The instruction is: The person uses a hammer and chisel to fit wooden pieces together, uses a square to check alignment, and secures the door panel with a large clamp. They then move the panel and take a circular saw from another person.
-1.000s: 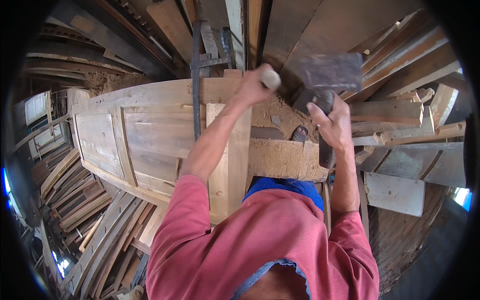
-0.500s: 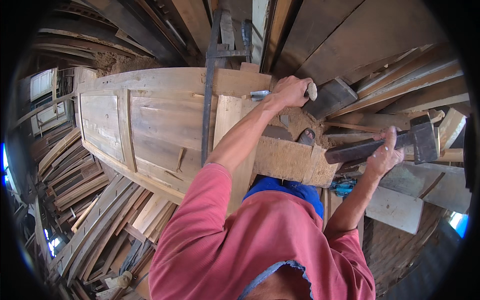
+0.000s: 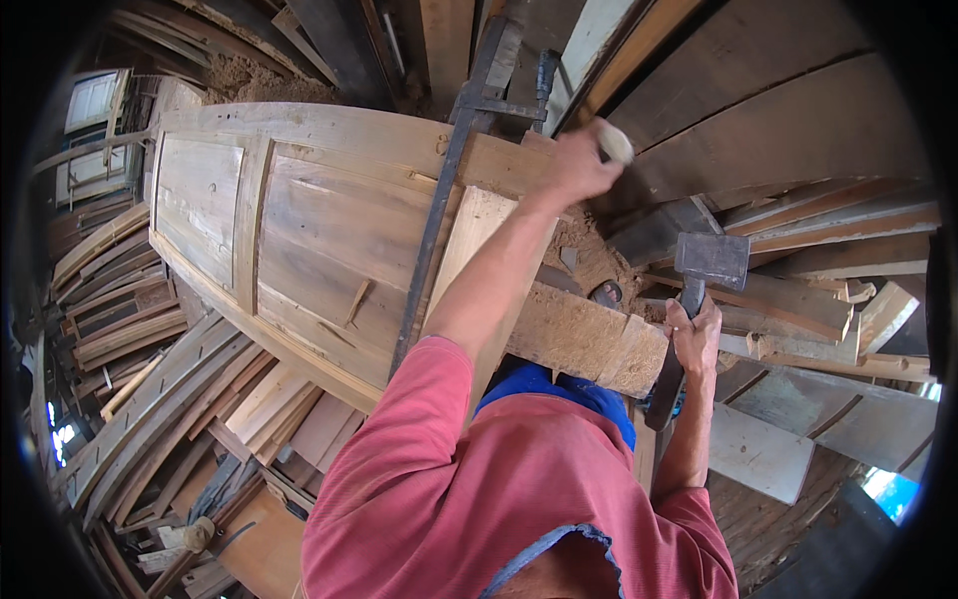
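The left arm stretches toward 1 o'clock, its hand [image 3: 581,170] in a closed grip around a pale, round-ended handle [image 3: 619,147]; the rest of that tool is hidden. The right forearm points to 12 o'clock, and the right hand [image 3: 696,337] is wrapped round a mallet [image 3: 712,261], head at 12 o'clock from the grip, shaft end at 7. The mallet head sits at 4 o'clock from the left hand, clear of the handle.

The wooden panel [image 3: 334,235] spreads toward 9 o'clock from the left hand, with a dark clamp [image 3: 439,215] across it and slivers [image 3: 358,301] on top. A dusty board [image 3: 589,339] lies before the person. Boards [image 3: 758,130] stand at 2 o'clock in the view; stacked timber [image 3: 150,429] fills 8 o'clock.
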The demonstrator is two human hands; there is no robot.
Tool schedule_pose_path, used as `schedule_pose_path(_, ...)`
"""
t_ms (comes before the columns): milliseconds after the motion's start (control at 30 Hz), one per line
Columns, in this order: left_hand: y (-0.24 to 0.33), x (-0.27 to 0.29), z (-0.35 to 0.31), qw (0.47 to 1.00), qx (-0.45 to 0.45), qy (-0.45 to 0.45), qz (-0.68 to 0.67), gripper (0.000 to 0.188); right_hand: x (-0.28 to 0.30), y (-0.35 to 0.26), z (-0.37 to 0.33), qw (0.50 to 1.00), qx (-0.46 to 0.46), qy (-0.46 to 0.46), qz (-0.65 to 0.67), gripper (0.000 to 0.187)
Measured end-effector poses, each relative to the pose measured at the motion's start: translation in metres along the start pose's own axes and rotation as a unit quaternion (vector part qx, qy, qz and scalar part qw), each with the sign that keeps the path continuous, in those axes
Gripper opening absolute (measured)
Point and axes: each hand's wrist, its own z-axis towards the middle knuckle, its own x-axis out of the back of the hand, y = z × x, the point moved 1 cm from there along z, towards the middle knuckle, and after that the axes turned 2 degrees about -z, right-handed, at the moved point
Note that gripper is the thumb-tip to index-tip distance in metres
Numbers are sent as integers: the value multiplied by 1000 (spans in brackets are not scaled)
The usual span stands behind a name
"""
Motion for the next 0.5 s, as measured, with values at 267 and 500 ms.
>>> schedule_pose_path(267,-172,109,-70,708,-17,180,-683,23,-31,-115,4,988,100,-66,-94,25)
schedule_pose_path(500,-203,73,-139,618,-48,341,-706,19,-102,-253,-14,942,324,-77,-44,35)
